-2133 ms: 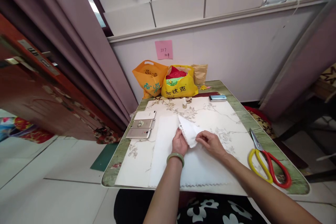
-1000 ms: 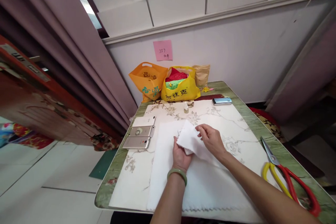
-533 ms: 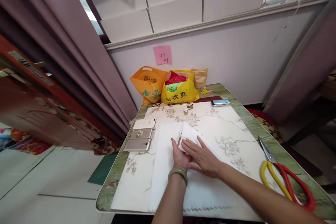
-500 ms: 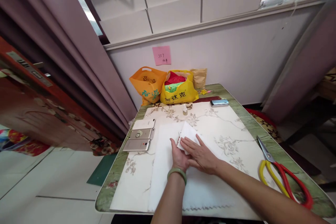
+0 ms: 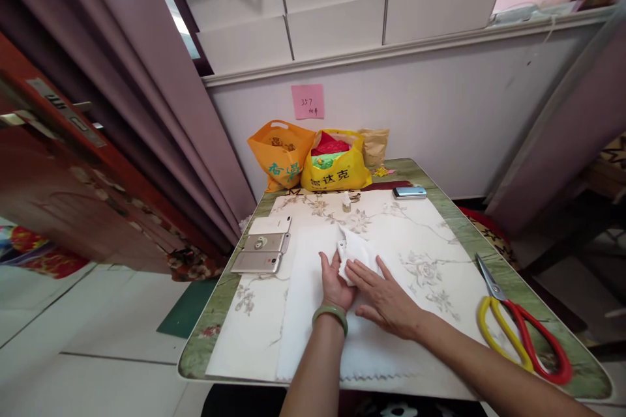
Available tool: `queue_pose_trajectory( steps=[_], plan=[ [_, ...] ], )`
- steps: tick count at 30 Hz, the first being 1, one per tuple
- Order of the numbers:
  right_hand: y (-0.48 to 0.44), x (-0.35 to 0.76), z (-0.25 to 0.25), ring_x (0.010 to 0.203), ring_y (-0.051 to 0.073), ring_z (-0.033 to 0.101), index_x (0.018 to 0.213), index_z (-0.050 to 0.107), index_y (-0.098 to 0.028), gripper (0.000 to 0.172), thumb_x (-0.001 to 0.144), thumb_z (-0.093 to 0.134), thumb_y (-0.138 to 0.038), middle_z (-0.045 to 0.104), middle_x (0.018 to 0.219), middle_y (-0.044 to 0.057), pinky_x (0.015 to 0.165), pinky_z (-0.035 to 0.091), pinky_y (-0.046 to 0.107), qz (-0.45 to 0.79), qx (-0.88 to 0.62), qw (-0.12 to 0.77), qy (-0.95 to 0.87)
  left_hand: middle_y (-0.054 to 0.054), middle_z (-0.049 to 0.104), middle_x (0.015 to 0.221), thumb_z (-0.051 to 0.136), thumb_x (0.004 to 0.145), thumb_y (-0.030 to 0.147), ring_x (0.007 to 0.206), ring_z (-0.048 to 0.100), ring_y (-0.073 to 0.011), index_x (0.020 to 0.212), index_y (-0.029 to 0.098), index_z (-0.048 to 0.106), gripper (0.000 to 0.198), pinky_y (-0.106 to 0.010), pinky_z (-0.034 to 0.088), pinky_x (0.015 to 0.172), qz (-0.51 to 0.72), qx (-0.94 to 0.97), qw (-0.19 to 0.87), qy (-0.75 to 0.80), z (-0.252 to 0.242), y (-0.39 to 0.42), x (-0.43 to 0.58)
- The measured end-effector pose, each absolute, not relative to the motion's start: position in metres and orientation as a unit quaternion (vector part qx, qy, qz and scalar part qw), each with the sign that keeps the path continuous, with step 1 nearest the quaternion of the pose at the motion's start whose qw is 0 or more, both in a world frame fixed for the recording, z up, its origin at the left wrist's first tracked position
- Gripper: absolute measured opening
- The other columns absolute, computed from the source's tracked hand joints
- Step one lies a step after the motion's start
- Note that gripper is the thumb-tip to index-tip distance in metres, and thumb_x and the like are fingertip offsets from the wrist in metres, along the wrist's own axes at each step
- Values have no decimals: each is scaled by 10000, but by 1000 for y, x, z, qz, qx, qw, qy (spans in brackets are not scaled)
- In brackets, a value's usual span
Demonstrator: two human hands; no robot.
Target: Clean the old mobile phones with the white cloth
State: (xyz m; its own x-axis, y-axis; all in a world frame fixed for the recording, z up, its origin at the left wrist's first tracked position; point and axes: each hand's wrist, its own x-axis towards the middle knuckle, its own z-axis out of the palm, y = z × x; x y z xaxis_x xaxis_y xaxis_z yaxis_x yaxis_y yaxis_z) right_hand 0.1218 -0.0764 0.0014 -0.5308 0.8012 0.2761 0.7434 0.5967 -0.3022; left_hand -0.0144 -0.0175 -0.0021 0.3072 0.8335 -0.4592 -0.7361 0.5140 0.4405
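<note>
A small white cloth (image 5: 355, 249) with a scalloped edge is wrapped around a slim object whose end peeks out at the cloth's left. My left hand (image 5: 333, 284), with a green bangle at the wrist, lies palm up beneath this bundle and cradles it. My right hand (image 5: 387, 296) lies flat on top of the cloth, fingers stretched out and pressing it down. Both hands rest over a larger white cloth (image 5: 313, 313) spread on the table.
Three phones (image 5: 261, 252) lie in a stack-like row at the table's left. Red-and-yellow scissors (image 5: 516, 326) sit at the right edge. An orange bag (image 5: 281, 153), a yellow bag (image 5: 335, 166), a small bottle (image 5: 346, 201) and another phone (image 5: 409, 193) stand at the back.
My right hand went from pinching and lifting the small cloth to lying flat on it. The cloth has been folded down over the object in my left palm.
</note>
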Motion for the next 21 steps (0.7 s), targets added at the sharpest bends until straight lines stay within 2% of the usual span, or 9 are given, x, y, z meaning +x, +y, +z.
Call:
queue_pose_trajectory(
  steps=[3, 5, 9, 13, 16, 19, 21],
  plan=[
    [-79, 130, -1, 1328, 225, 403, 1459, 308, -295, 532, 948, 447, -331, 449, 1438, 68, 1114, 238, 528, 80, -442, 242, -860, -96, 673, 1140, 489, 859, 533, 1082, 620, -276, 1189, 222, 605, 468, -448, 471, 960, 497, 92, 811, 295, -2, -16, -12],
    [-74, 133, -6, 1235, 221, 506, 1367, 462, -300, 441, 929, 452, -246, 537, 1357, 76, 1043, 373, 477, 67, -460, 295, -835, -96, 680, 1134, 518, 871, 418, 1088, 618, -267, 1170, 188, 624, 392, -421, 466, 978, 498, 100, 814, 282, -3, -14, -9],
    [-63, 138, -9, 1007, 202, 622, 1172, 621, -278, 328, 883, 483, -205, 654, 1131, 64, 853, 509, 346, 79, -493, 325, -803, -92, 666, 1179, 558, 855, 290, 1123, 600, -251, 1158, 157, 632, 339, -381, 460, 994, 517, 104, 812, 251, -6, -11, -4],
    [-50, 153, 11, 762, 157, 614, 904, 679, -262, 194, 905, 502, -341, 665, 860, 14, 679, 470, 255, 98, -552, 341, -755, -91, 668, 1173, 563, 848, 277, 1127, 597, -251, 1139, 165, 636, 320, -399, 474, 974, 533, 89, 800, 259, -10, -11, -5],
    [-36, 166, 34, 579, 126, 491, 643, 582, -214, 329, 863, 542, -454, 553, 640, -14, 551, 375, 236, 74, -648, 405, -641, -92, 634, 1238, 540, 850, 285, 1152, 581, -269, 1124, 177, 638, 310, -448, 484, 950, 531, 75, 793, 289, -9, -12, -7],
    [-28, 165, 51, 494, 103, 398, 572, 487, -206, 397, 829, 561, -499, 423, 514, -52, 475, 314, 222, 126, -680, 474, -545, -85, 595, 1299, 507, 858, 284, 1181, 563, -272, 1138, 196, 632, 319, -455, 483, 947, 539, 85, 787, 287, -9, -12, -8],
    [-28, 156, 56, 478, 101, 431, 610, 520, -201, 378, 826, 558, -509, 452, 512, -54, 459, 339, 214, 216, -640, 483, -557, -96, 639, 1229, 501, 860, 294, 1138, 592, -266, 1132, 186, 636, 322, -442, 489, 937, 538, 90, 790, 280, -9, -11, -7]
  ],
)
